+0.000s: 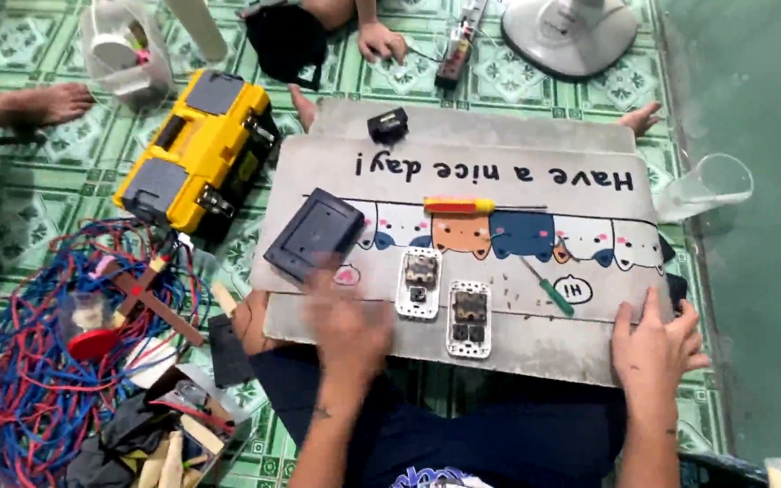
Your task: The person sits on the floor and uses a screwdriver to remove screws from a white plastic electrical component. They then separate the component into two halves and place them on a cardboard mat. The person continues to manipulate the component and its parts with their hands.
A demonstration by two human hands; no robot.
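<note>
Grey board (517, 348) across the lap, cartoon mat (499, 181) on top, and it is all laid out as a workbench. Left hand (347, 318) sits over the near edge just beside the two white socket modules (419, 283), but it is a blur, so whether the fingers are spread or pinching something I cannot tell. Right hand (657, 339) lies flat at the board's right corner, fingers together, thumb hooked on the edge, steadying it.

As for progress: both modules lie bare, face down it seems, with the dark cover plate (314, 233) off to their left, so I judge things are apart and not yet reassembled. Yellow-handled screwdriver (472, 206) and green-handled screwdriver (549, 291) both rest untouched on the mat; tiny specks near the green one may be screws.

Hard to read: the small black part (388, 125) at the far edge, and whatever hides under the left palm. Another person's hand (380, 41) shows at the top, body cut off.
</note>
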